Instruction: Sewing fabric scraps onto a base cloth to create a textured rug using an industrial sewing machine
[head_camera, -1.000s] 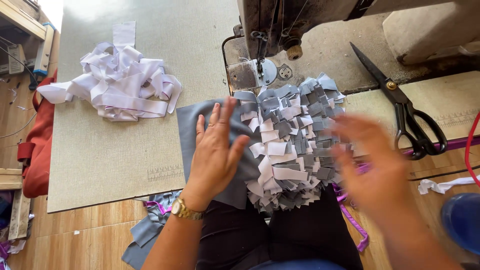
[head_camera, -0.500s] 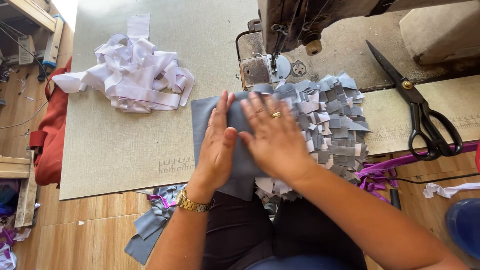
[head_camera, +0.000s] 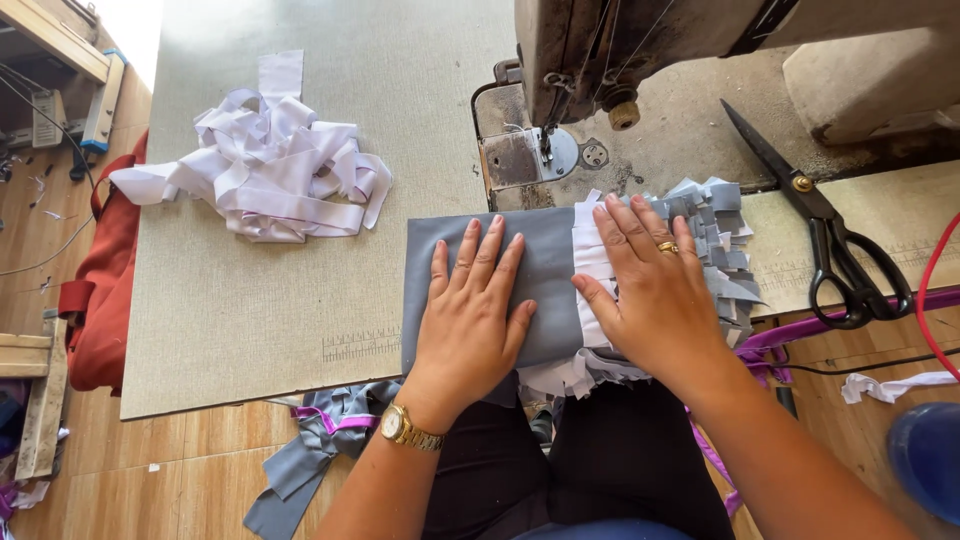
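Both hands lie flat on the work at the near edge of the table (head_camera: 250, 330), just in front of the sewing machine (head_camera: 600, 60). The left hand (head_camera: 472, 315) presses the grey panel (head_camera: 540, 250), fingers spread and extended, gripping nothing. The right hand (head_camera: 655, 290) rests palm-down on the stack of grey and white pieces (head_camera: 725, 235), fingers slightly apart, likewise gripping nothing. In my judgement the step in hand is squaring and flattening the panel against the stack below the needle plate (head_camera: 515, 160). The next move would call for holding the edges aligned. Scissors (head_camera: 830, 240) lie right, white strips (head_camera: 270, 170) left.
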